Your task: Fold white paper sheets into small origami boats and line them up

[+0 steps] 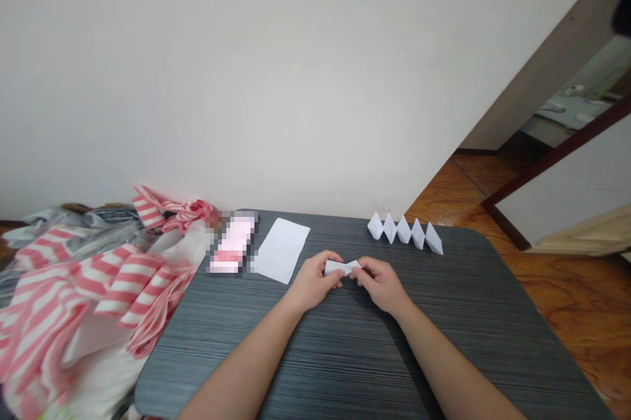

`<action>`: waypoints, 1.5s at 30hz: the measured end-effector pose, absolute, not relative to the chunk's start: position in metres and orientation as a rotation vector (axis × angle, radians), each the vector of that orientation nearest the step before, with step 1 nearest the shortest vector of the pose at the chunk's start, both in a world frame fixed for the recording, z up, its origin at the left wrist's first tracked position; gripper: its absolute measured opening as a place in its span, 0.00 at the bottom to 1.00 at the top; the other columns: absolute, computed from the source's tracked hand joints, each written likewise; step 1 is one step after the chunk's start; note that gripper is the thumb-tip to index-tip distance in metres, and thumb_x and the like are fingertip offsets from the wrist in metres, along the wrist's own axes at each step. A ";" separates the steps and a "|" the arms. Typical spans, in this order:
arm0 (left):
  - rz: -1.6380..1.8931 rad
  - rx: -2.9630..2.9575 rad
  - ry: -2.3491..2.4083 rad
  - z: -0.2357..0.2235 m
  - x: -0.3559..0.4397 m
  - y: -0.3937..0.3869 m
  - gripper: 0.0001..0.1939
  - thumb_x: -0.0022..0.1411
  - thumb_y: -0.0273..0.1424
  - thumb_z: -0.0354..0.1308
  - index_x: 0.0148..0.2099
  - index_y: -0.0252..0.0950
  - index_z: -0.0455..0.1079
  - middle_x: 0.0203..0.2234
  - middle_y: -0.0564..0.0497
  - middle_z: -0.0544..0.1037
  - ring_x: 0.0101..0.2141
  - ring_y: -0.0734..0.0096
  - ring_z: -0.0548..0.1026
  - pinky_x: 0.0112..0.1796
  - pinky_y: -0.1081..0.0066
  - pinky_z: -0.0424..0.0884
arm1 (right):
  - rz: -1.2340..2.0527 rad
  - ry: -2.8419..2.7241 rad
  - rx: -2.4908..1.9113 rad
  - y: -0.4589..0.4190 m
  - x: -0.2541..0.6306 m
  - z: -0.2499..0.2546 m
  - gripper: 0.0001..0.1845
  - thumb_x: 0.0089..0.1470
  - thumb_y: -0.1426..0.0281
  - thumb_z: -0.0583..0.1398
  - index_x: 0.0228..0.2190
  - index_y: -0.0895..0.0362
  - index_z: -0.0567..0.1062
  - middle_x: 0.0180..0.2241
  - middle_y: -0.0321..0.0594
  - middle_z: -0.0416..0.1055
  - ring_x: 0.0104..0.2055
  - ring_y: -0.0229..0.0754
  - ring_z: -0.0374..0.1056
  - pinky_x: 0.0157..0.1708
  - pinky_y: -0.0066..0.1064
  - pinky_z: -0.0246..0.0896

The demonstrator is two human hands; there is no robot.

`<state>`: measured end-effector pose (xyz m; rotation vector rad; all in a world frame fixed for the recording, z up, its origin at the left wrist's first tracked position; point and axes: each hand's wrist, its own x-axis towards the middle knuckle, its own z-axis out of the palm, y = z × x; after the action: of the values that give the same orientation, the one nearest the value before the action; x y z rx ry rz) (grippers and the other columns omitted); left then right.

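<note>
A small folded piece of white paper (340, 267) is held between both hands just above the table. My left hand (316, 280) grips its left end, with the thumb across the near side. At the other end, my right hand (382, 283) pinches the paper between thumb and fingers. The fingers partly cover its ends. To the left of my hands lies a stack or sheet of white paper (282, 250). Several folded white paper shapes (404, 231) stand in a row toward the table's back right.
The dark wood-grained table (335, 354) stands against a pale wall (296, 78). A blurred-out pink rectangular item (233, 242) lies at its back left. Red-and-white striped cloth (118, 282) is heaped beside the left edge. Wooden floor (557, 288) shows on the right.
</note>
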<state>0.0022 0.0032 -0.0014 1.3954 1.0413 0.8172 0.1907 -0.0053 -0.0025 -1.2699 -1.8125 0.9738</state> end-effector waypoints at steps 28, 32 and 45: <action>0.783 1.402 1.020 0.006 0.000 0.003 0.15 0.57 0.39 0.53 0.35 0.31 0.71 0.26 0.47 0.76 0.23 0.74 0.72 0.25 0.75 0.66 | 1.034 -1.807 -1.220 -0.007 0.187 -0.001 0.11 0.57 0.67 0.54 0.26 0.58 0.72 0.22 0.35 0.69 0.24 0.36 0.64 0.26 0.26 0.58; 0.763 1.397 1.006 0.008 0.000 0.003 0.15 0.57 0.39 0.53 0.35 0.32 0.72 0.27 0.48 0.77 0.24 0.74 0.72 0.26 0.75 0.66 | 1.026 -1.805 -1.203 -0.007 0.187 0.000 0.11 0.57 0.67 0.55 0.26 0.57 0.73 0.23 0.36 0.69 0.25 0.36 0.65 0.27 0.26 0.59; 0.788 1.316 0.975 0.006 0.001 0.004 0.14 0.57 0.39 0.53 0.33 0.32 0.71 0.27 0.48 0.77 0.24 0.74 0.71 0.26 0.75 0.66 | 0.990 -1.789 -1.056 -0.005 0.186 0.003 0.09 0.56 0.69 0.55 0.32 0.55 0.76 0.27 0.39 0.70 0.28 0.38 0.67 0.32 0.31 0.63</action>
<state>0.0008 0.0037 0.0063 1.3159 0.9748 0.7882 0.1859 -0.0053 0.0031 -1.0560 -1.7885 0.9897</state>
